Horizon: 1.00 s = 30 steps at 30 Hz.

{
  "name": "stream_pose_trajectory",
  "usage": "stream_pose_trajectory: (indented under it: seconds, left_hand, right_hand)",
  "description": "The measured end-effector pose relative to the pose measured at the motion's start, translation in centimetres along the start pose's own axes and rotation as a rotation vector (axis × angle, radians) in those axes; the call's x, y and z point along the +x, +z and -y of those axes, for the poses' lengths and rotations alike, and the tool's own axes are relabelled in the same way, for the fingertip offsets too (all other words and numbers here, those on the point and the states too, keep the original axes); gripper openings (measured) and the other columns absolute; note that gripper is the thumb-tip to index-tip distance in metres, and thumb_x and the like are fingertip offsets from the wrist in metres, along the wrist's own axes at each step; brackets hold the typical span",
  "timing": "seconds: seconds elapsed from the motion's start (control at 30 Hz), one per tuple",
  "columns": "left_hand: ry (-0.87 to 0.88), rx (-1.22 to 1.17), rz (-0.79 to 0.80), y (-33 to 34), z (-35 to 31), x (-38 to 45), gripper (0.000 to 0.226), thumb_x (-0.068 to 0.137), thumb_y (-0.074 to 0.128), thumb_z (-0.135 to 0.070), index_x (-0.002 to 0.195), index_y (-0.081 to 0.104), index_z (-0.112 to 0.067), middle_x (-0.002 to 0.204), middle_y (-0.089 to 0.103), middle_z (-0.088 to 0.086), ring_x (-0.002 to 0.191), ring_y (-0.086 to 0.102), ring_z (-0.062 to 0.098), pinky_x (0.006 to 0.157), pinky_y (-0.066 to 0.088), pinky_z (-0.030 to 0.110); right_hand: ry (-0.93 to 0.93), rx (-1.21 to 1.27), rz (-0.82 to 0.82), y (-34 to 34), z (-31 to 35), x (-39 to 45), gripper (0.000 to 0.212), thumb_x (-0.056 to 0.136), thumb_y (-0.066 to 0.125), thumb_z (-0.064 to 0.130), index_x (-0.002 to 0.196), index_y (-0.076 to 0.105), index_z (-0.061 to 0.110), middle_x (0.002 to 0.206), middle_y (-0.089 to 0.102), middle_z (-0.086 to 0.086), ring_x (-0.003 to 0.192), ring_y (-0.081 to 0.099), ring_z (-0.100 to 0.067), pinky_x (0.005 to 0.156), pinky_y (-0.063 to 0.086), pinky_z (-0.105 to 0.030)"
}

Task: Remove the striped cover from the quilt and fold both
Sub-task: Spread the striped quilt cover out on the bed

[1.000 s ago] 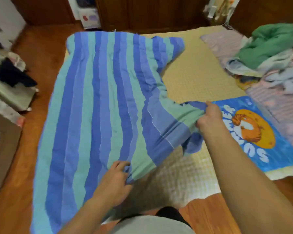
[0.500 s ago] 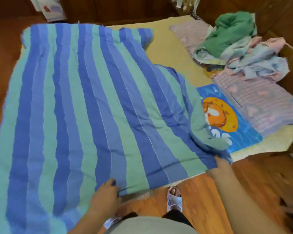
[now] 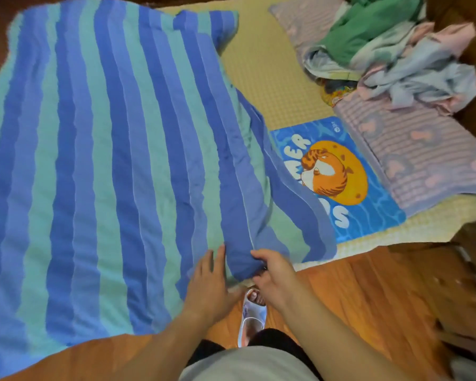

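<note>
Hands meet at the near edge of a blue-and-green striped fabric quilt cover (image 3: 102, 160), spread across a yellow woven mat (image 3: 267, 67) and overhanging the wooden floor (image 3: 355, 292). The left hand (image 3: 209, 281) rests flat, fingers straight, on the stripes; the right hand (image 3: 272, 273) pinches a bunched blue fold at that edge.

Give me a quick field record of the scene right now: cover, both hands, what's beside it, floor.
cover: striped cover spread flat, quilt apparently inside, right edge bunched
left hand: left hand flat on the near edge, fingers straight
right hand: right hand grips the near corner fold
beside: cartoon cat mat, partly under the cover's right edge
far right: clothes pile
floor: wooden floor
</note>
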<state>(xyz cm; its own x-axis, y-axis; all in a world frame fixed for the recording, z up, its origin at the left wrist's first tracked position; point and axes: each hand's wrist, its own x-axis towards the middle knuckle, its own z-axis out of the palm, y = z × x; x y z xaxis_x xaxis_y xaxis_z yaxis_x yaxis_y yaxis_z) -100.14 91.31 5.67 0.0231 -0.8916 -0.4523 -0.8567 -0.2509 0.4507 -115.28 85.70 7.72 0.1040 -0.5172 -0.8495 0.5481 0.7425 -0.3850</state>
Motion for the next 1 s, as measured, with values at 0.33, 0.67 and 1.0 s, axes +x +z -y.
stream_pose_trajectory:
  seconds: [0.33, 0.67, 1.0]
  left_hand:
    - [0.159, 0.05, -0.192, -6.3, -4.6, 0.8, 0.016, 0.077, 0.044, -0.017, 0.079, 0.038, -0.032, 0.088, 0.042, -0.014, 0.063, 0.047, 0.019, 0.053, 0.036, 0.035]
    - [0.024, -0.12, -0.424, -10.7, -1.1, -1.1, 0.017, 0.078, 0.042, -0.024, 0.089, 0.055, -0.028, 0.119, 0.044, -0.026, 0.089, 0.055, 0.005, 0.067, 0.05, 0.036]
    - [0.155, -0.132, -0.2, -4.1, -8.3, 1.9, 0.048, 0.08, 0.049, -0.025, 0.128, 0.05, -0.02, 0.151, 0.028, -0.007, 0.133, 0.036, 0.015, 0.103, 0.041, 0.028]
  right_hand:
    - [0.266, 0.474, 0.104, -9.9, 2.5, 3.1, 0.073, 0.086, 0.064, 0.057, 0.133, 0.054, 0.002, 0.13, 0.061, -0.022, 0.121, 0.057, -0.04, 0.109, 0.04, -0.051]
    - [0.112, 0.267, -0.1, -0.6, 4.6, 5.9, 0.038, 0.103, 0.043, 0.021, 0.139, 0.053, 0.013, 0.121, 0.062, -0.009, 0.106, 0.06, -0.032, 0.092, 0.05, -0.044]
    - [-0.592, 0.302, 0.451, 2.8, 28.0, -6.6, 0.041, 0.093, 0.061, 0.04, 0.112, 0.074, 0.006, 0.124, 0.067, -0.017, 0.115, 0.064, -0.034, 0.087, 0.056, -0.046]
